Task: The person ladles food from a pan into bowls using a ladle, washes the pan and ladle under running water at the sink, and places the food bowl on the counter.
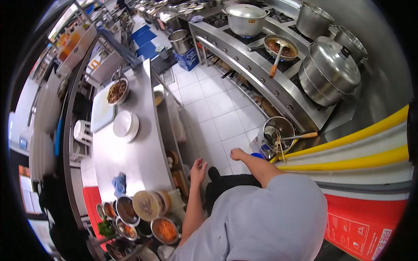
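Observation:
My left hand (199,170) hangs beside the steel worktable (150,143), its fingers loosely apart and nothing in them. Over the tiled floor, my right hand (237,154) is curled into a loose fist, and no object shows in it. Closest to the right hand is a steel pot (278,130) with utensils standing in it. On the worktable lie stacked white bowls (126,124), a bowl of dark sliced food (117,92) and a white cutting board (102,108). A blue cloth (119,184) rests near the table's front end.
Stove burners on the right carry a frying pan (285,54) of red sauce with a ladle, a lidded pot (246,19) and a large steamer (329,71). Bowls of ingredients, including shredded carrot (166,229), stand at lower left. Tiled floor (207,95) runs between table and stove.

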`<state>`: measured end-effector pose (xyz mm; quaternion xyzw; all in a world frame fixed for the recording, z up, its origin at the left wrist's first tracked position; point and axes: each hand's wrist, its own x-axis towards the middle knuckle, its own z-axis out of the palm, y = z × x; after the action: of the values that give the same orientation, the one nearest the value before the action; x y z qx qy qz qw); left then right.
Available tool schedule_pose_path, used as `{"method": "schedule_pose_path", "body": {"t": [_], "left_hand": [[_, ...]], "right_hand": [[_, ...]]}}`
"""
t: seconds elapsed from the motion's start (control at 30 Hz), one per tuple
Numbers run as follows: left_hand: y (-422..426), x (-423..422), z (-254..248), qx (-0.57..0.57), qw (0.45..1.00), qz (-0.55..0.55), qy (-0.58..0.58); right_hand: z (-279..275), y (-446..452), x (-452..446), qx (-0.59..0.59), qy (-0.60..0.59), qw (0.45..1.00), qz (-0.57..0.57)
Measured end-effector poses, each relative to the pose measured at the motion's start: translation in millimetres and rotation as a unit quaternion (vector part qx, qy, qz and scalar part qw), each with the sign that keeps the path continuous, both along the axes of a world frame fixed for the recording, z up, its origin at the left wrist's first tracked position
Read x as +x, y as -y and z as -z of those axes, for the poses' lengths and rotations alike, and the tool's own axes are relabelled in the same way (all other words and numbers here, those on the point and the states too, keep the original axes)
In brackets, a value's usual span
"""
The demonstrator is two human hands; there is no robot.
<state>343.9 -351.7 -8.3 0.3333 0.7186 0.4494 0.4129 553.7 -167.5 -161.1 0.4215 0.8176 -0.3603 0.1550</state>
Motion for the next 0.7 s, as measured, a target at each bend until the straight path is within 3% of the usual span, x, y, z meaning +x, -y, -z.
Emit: {"method": "schedule_pose_path", "body": {"t": [0.13, 0.2, 0.3, 0.33, 0.37, 0.43, 0.47, 0.5, 0.53, 0.57, 0.6, 0.63, 0.7], "left_hand": [[-90, -40, -17, 0.0, 0.999, 0.044, -0.03], [-124, -66, -23, -0.006, 0.998, 0.048, -0.038], [-158, -116, 30, -0.007, 0.992, 0.092, -0.086], [-169, -128, 23, 0.003, 0.987, 0.104, -0.126], [-182, -146, 8, 0.003, 0.978, 0.12, -0.168], [-239, -171, -25, 0.01, 0.991, 0.091, -0.093], [-245, -189, -26, -0.003, 0.991, 0.077, -0.113], [-271, -210, -28, 0.002, 0.986, 0.1, -0.136], [-289, -221, -34, -0.005, 0.987, 0.1, -0.123], [-304, -232, -38, -0.012, 0.989, 0.097, -0.11], [-319, -245, -33, -0.01, 0.988, 0.108, -0.107], [-333, -254, -26, -0.006, 0.988, 0.112, -0.105], [-364, -262, -26, -0.034, 0.989, 0.123, -0.073]], "right_hand": [[15, -6, 49, -0.015, 0.072, 0.997, -0.009], [15, -19, 73, -0.062, 0.141, 0.987, 0.054], [40, -25, 129, -0.055, 0.229, 0.97, 0.059], [37, -35, 143, -0.082, 0.248, 0.961, 0.092], [28, -51, 143, -0.145, 0.251, 0.934, 0.211], [13, -88, 117, -0.194, 0.196, 0.865, 0.418], [14, -104, 107, -0.049, 0.106, 0.948, 0.296], [16, -124, 98, 0.142, 0.05, 0.976, 0.158], [-65, -143, 57, 0.143, 0.013, 0.972, 0.186], [-142, -161, 13, 0.173, -0.026, 0.942, 0.287], [-184, -183, -11, 0.243, -0.142, 0.907, 0.312], [-231, -206, -31, 0.29, -0.171, 0.877, 0.341], [-283, -262, -29, 0.466, -0.188, 0.793, 0.343]]}}
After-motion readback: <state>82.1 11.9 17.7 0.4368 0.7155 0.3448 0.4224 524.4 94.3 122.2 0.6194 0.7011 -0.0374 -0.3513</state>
